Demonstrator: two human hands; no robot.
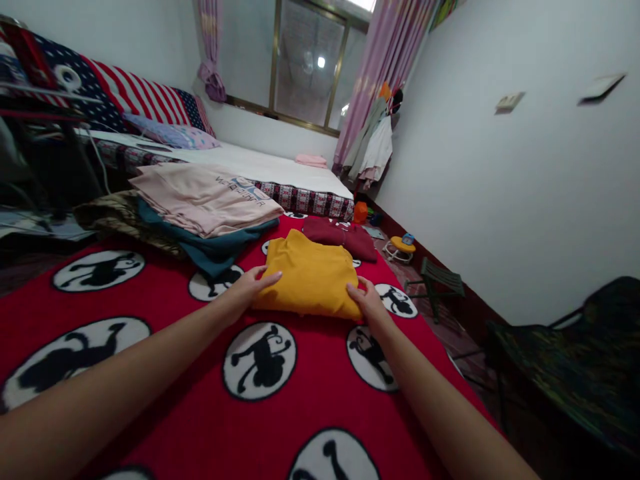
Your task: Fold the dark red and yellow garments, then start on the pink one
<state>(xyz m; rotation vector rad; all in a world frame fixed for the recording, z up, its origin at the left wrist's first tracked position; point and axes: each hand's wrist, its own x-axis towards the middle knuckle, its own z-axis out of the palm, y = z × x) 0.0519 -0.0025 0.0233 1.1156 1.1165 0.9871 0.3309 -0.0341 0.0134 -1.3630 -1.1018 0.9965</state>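
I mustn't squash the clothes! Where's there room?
The red blanket lies bare between the left forearm and right forearm, this side of the yellow garment, and between the left forearm and teal cloth. Farther back is crowded: maroon garment behind the yellow one, pink garment atop the teal.

white wall [530, 193] at right | gold-framed window [306, 73], lilac curtains [383, 63] | white-covered bed [270, 163] below | yellow stool [403, 245], green folding stool [442, 279]
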